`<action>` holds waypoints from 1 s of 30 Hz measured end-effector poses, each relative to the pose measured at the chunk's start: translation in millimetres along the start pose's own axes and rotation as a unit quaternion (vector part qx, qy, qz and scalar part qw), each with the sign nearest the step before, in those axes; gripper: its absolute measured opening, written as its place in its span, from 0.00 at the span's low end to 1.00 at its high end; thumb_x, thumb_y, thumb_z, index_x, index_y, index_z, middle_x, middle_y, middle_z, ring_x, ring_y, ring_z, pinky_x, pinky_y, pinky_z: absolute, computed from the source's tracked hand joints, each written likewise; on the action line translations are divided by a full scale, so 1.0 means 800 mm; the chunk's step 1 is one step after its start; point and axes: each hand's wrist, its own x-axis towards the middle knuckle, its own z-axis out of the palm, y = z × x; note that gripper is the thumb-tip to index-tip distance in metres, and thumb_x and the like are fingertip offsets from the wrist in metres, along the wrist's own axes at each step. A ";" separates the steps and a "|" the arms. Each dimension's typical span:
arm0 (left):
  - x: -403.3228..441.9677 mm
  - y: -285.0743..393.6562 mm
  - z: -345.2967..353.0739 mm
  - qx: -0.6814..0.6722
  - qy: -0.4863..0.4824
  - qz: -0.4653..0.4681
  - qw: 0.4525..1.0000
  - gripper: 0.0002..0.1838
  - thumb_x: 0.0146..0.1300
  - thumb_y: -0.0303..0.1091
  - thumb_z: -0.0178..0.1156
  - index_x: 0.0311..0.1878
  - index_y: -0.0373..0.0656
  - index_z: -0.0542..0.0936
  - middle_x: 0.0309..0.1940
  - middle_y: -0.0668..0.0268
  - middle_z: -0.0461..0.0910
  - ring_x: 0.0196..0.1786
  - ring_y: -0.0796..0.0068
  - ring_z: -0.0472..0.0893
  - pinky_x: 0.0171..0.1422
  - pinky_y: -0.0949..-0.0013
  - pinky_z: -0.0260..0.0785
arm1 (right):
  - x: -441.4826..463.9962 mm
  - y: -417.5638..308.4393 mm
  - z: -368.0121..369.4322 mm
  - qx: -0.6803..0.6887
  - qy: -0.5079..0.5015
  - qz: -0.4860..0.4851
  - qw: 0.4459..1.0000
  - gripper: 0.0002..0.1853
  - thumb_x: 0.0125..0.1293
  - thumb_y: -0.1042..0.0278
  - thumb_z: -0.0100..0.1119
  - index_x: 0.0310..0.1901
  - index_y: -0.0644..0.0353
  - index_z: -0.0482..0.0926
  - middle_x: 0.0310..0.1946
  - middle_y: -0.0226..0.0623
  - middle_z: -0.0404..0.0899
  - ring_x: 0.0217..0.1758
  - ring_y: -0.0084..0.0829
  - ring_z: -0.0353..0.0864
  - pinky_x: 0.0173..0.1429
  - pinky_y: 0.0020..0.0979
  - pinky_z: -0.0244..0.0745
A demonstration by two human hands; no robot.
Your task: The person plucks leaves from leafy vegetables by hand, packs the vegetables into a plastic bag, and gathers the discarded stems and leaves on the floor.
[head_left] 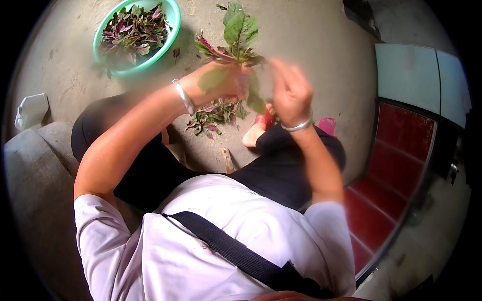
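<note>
My left hand is closed around a bunch of leafy amaranth stems with green and purple-red leaves. Leaves stick out above the fist and hang below it, partly hiding the fingers. Just to the right, my right hand is raised with its fingers bent together in a pinch. Motion blurs its fingertips, so anything small between them cannot be made out. Under the hands, a loose pile of purple and green leaves lies on the floor between my feet.
A mint-green basin holding plucked leaves stands at the upper left. A white plastic container is at the far left. Red tiles and a pale panel border the right. Something pink lies beside my right knee.
</note>
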 end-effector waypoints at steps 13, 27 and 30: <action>-0.012 0.023 0.015 0.111 0.119 0.100 0.982 0.15 0.53 0.29 0.53 0.45 0.35 0.72 0.34 0.59 0.76 0.36 0.69 0.75 0.42 0.69 0.66 | 0.005 0.004 -0.007 -0.029 0.023 0.006 0.999 0.14 0.48 0.80 0.58 0.39 0.57 0.79 0.20 0.35 0.69 0.20 0.34 0.71 0.24 0.31 0.66; -0.020 0.047 0.028 -0.118 0.106 0.010 0.987 0.19 0.57 0.40 0.59 0.48 0.39 0.70 0.35 0.68 0.73 0.34 0.81 0.72 0.37 0.77 0.65 | 0.009 0.010 -0.013 -0.056 0.052 -0.001 0.997 0.13 0.48 0.80 0.59 0.38 0.58 0.79 0.19 0.35 0.69 0.18 0.34 0.71 0.24 0.31 0.66; -0.018 0.044 0.033 -0.087 0.149 0.018 0.985 0.16 0.57 0.36 0.59 0.46 0.39 0.72 0.31 0.72 0.74 0.32 0.83 0.71 0.34 0.79 0.64 | 0.010 0.010 -0.012 -0.058 0.051 -0.002 0.997 0.13 0.48 0.81 0.59 0.38 0.58 0.79 0.19 0.36 0.69 0.18 0.34 0.71 0.24 0.31 0.66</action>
